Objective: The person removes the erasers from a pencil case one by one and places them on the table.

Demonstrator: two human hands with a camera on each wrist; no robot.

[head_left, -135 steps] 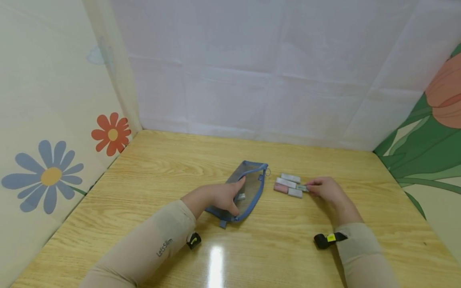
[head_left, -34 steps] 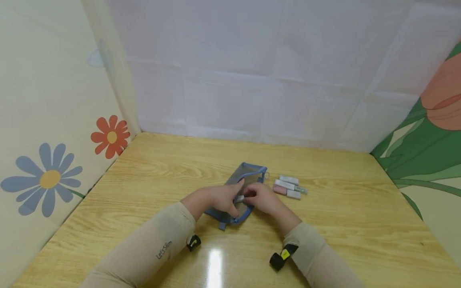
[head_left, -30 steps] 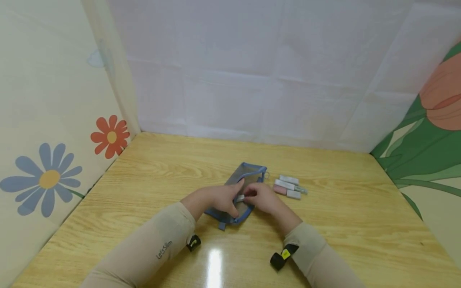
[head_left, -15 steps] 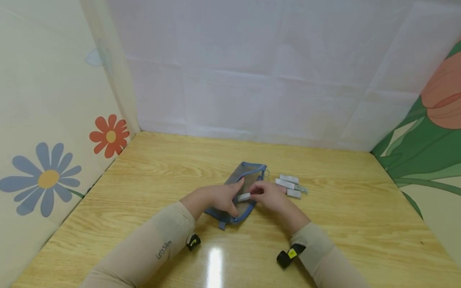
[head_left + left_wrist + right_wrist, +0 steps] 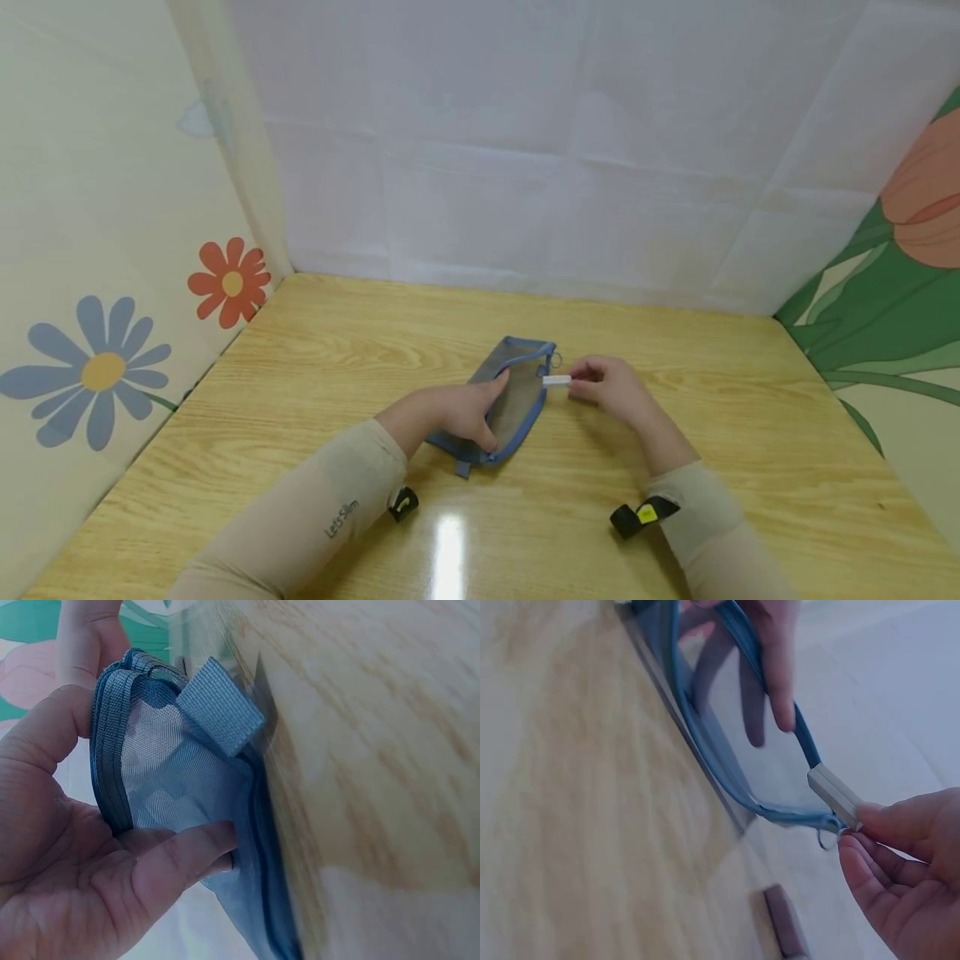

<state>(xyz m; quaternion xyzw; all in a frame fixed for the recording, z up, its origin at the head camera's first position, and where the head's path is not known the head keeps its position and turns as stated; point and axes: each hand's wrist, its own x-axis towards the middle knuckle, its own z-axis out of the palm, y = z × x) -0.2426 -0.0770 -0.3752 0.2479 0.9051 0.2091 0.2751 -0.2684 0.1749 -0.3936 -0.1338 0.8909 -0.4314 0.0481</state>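
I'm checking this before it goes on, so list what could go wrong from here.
1. The right hand pinches the white stick only at one end, by the fingertips; it could slip and drop onto the table.
2. The left hand holds the mesh pouch open; if that grip eases, the soft mouth may sag shut.
3. The pink stick lies under the right hand, hidden in the head view, and could get knocked.

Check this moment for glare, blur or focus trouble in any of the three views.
Head view: sharp, with a bright glare streak on the table near the forearms. Left wrist view: the table is smeared and soft, while the mesh pouch and left hand are clearer. Right wrist view: soft all over, the wood blurred, the small white stick still readable.
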